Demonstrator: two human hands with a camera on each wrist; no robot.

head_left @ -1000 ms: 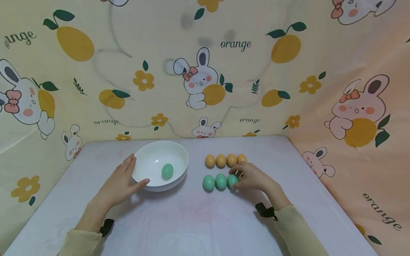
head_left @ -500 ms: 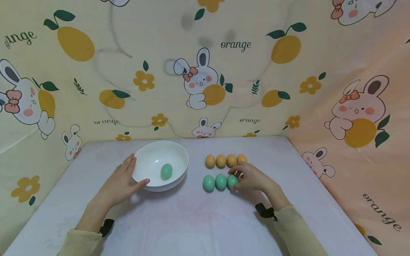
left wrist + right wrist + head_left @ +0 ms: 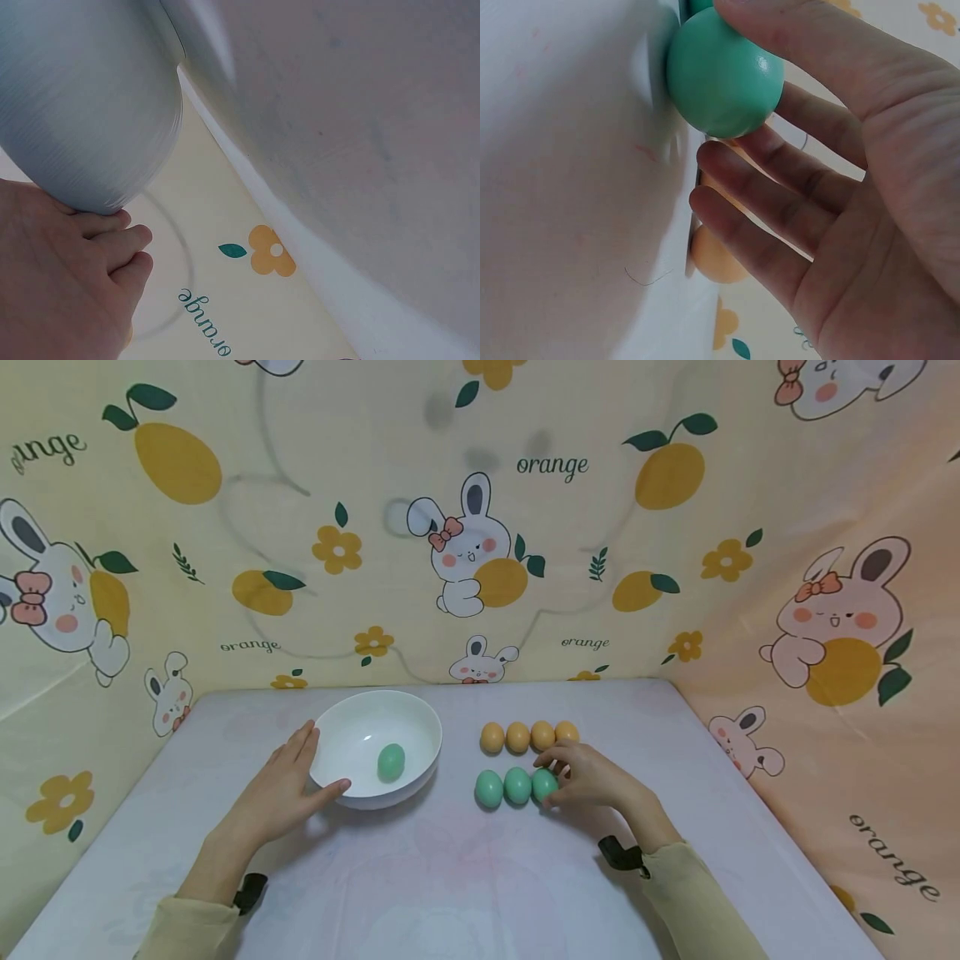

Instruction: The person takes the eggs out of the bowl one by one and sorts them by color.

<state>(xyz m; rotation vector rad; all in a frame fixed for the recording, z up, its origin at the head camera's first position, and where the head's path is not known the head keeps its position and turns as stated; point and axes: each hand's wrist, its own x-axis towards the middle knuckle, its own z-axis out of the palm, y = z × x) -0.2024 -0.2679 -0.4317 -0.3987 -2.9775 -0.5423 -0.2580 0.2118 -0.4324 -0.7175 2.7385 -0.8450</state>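
Observation:
A white bowl [image 3: 341,739] stands on the table with one green egg [image 3: 391,762] inside. My left hand [image 3: 277,793] rests against the bowl's left side, thumb at the near rim and fingers extended along the outer wall. In the left wrist view, the fingertips touch the bowl's outside [image 3: 97,97]. At the right end of a row of green eggs [image 3: 517,786], my right hand [image 3: 592,779] pinches the last one with thumb and fingers. In the right wrist view, this green egg [image 3: 724,75] sits low by the table, the thumb on it and the lower fingers spread apart from it.
Behind the green row lies a row of several yellow-orange eggs [image 3: 517,737], the rightmost partly hidden by the right hand. A patterned cloth [image 3: 375,560] rises at the table's back edge and along both sides. The white table [image 3: 450,893] extends in front.
The green egg in the bowl rocks slightly left, then back right. Both hands and the rows of eggs stay practically where they were.

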